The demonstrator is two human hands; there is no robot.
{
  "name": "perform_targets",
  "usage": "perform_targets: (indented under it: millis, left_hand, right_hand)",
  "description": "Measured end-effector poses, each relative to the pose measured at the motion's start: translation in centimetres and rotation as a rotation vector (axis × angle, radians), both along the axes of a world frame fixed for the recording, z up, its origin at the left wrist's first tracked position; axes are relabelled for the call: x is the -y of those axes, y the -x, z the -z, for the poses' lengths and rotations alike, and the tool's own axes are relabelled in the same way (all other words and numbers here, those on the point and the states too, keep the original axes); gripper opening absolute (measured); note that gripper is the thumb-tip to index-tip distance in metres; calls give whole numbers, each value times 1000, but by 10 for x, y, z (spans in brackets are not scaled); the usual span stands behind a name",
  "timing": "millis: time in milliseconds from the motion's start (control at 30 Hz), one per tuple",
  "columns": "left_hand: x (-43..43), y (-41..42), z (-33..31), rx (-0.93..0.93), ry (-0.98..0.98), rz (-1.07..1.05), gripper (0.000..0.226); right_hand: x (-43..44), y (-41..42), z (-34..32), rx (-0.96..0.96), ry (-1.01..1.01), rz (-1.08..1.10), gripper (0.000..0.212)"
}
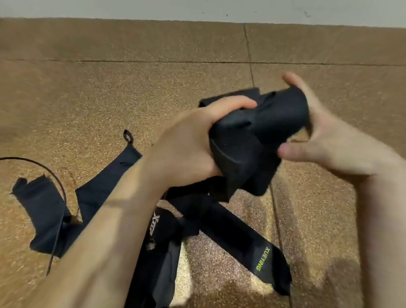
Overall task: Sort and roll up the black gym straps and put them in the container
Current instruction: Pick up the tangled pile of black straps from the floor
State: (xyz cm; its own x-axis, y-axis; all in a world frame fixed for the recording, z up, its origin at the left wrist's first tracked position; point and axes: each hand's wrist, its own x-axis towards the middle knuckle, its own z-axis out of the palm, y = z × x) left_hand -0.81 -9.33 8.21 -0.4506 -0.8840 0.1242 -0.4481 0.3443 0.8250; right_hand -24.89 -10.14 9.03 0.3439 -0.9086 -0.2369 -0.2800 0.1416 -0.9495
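Observation:
A thick bundle of black gym strap (256, 137) is held above the floor at centre. My left hand (191, 139) grips its left side with curled fingers. My right hand (326, 140) holds the rolled end, thumb below and fingers over the top. Its loose tail hangs down to the floor. More black straps lie spread below: one with green lettering (251, 244) runs to the lower right, another with white lettering (155, 256) goes down the middle. A wide strap with a small loop (98, 191) lies at left. No container is in view.
The floor is brown speckled rubber matting (107, 91) with seams. A thin dark cord (45, 170) curves across the left side over the straps. A pale wall (204, 5) borders the mat at the back.

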Motion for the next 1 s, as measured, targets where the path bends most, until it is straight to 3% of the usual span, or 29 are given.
perform_targets:
  millis: [67, 133, 200, 267, 333, 400, 500, 533, 600, 667, 700, 867, 1000]
  left_hand:
    - [-3, 2, 4, -75, -19, 46, 69]
    - [-3, 3, 15, -70, 43, 6, 66]
    - [-3, 0, 31, -31, 108, -103, 70]
    - [-1, -11, 50, 65, 93, -167, 84]
    - [-4, -40, 78, 250, -75, -268, 102]
    - [-21, -91, 110, 518, -332, -529, 104]
    - [-93, -161, 152, 840, -768, -859, 111]
    - [-119, -173, 159, 828, -871, -952, 117]
    - [-156, -180, 173, 518, -1028, -1148, 129]
    - [-171, -163, 183, 156, -1065, -1238, 130]
    - [-170, -146, 186, 95, -1046, -1231, 126]
    - [-142, -75, 179, -61, -971, -1043, 122]
    - [-124, -74, 169, -172, -915, -914, 126]
  right_hand:
    - [-2, -23, 19, 199, -36, 12, 132]
    - [-9, -40, 40, 327, -49, 113, 106]
    - [-17, -58, 60, 322, -48, 264, 67]
    - [-25, -73, 82, 229, -61, 426, 51]
    - [-32, -76, 105, 179, -89, 561, 43]
    - [-40, -61, 128, 159, -166, 693, 36]
    - [-48, -30, 164, -132, -283, 704, 40]
    - [-50, -23, 174, -243, -317, 693, 55]
    - [-58, -19, 182, -330, -370, 719, 80]
    - [-71, -31, 183, -252, -406, 719, 66]
    - [-82, -46, 181, -169, -419, 698, 52]
    - [-141, -126, 197, -35, -514, 543, 40]
    - [-129, -121, 203, -33, -580, 439, 36]
